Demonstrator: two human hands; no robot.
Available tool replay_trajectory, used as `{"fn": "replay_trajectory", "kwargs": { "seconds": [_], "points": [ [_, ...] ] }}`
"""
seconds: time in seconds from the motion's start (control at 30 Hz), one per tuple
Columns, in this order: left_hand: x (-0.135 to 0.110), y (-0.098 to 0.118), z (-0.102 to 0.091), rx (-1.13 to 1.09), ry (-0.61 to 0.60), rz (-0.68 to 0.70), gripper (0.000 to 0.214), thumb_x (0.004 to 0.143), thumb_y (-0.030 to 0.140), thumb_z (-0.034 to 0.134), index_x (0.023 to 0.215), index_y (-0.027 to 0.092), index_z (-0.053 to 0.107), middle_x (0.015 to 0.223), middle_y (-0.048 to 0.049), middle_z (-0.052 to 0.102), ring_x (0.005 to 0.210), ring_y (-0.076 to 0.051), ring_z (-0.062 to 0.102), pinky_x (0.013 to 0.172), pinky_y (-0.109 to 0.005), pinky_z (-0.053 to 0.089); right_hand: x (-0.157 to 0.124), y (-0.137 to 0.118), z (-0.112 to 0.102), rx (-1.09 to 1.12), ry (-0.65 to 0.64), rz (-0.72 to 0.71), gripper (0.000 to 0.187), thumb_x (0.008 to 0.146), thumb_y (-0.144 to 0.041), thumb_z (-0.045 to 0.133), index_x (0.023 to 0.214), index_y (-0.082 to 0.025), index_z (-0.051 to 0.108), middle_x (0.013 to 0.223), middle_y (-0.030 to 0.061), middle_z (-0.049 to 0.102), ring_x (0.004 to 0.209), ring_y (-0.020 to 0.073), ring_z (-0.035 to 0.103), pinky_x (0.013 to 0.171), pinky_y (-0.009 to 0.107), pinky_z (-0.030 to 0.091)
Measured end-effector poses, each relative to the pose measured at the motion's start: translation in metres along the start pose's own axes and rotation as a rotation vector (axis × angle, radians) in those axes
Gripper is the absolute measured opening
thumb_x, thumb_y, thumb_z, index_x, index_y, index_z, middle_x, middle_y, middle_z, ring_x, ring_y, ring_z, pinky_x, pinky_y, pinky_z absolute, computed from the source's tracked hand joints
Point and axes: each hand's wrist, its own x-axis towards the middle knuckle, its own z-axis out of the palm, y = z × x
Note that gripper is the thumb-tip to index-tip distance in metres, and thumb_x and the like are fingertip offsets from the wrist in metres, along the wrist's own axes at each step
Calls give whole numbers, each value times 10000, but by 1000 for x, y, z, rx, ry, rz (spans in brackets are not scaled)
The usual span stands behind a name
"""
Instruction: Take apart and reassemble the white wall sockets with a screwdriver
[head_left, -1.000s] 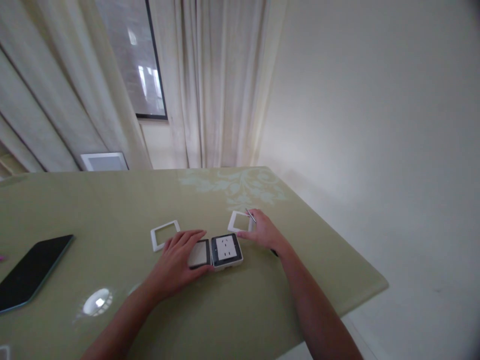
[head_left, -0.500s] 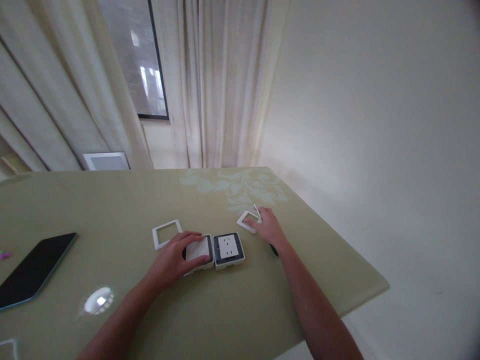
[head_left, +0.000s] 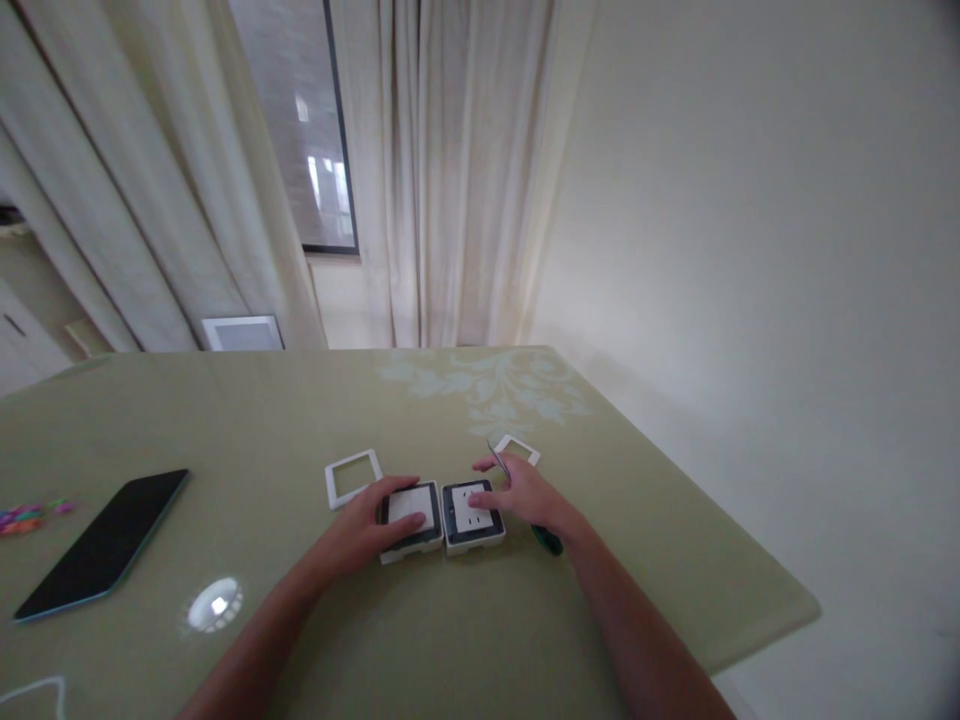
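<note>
My left hand (head_left: 360, 532) rests around a white wall switch (head_left: 412, 505) in a box with a dark rim, thumb and fingers spread on opposite edges. Close against it on the right sits a wall socket (head_left: 469, 519) with a white face and dark surround. Above the socket is my right hand (head_left: 531, 494), its thumb over the white face. It is closed around a screwdriver (head_left: 548, 541), whose dark green handle shows below the palm and whose metal shaft pokes up past the fingers. White cover frames lie behind: one left (head_left: 331, 490), another right (head_left: 527, 449), partly hidden by the right hand.
A black tablet-like slab (head_left: 105, 550) lies on the left of the table (head_left: 420, 640), near small colourful pieces (head_left: 21, 519). Light reflects off the tabletop (head_left: 215, 604). A white wall (head_left: 735, 300) stands along the right, with curtains (head_left: 457, 180) behind.
My right hand has moved left and nearer, from the right cover frame to over the socket, still with the screwdriver. My left hand stays at the switch. The whole view has shifted slightly.
</note>
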Motion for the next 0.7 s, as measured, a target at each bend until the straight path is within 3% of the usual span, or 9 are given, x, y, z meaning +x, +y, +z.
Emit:
{"fn": "replay_trajectory", "kwargs": {
  "seconds": [0.2, 0.4, 0.53, 0.7],
  "points": [
    [-1, 10, 1, -33, 1, -35, 648, 764, 570, 786, 1300, 213, 711, 1273, -119, 768, 1125, -341, 726, 973, -426, 584, 1, -1, 10, 31, -73, 8, 703, 665, -465, 940, 1262, -165, 721, 1181, 106, 748, 968, 240, 696, 863, 357, 549],
    [3, 12, 2, -70, 18, -65, 525, 919, 610, 568, 1169, 203, 785, 1093, -100, 810, 949, -301, 741, 835, -387, 581, 2, -6, 12, 22, -98, -6, 623, 676, -472, 927, 1194, -173, 751, 1071, 88, 752, 934, 249, 694, 821, 355, 541],
    [7, 10, 3, -142, 27, -93, 545, 856, 615, 623, 1115, 172, 805, 1032, -112, 817, 869, -291, 733, 735, -360, 566, 2, -5, 12, 28, -105, -16, 604, 676, -489, 925, 1173, -191, 753, 1060, 73, 751, 939, 249, 691, 819, 350, 536],
    [11, 8, 5, -169, 21, -111, 541, 804, 615, 656, 1069, 172, 817, 982, -109, 826, 844, -288, 734, 719, -356, 562, 4, -1, 13, 49, -114, -12, 617, 681, -498, 920, 1178, -174, 748, 1052, 73, 744, 927, 246, 684, 815, 350, 528]
  ]
}}
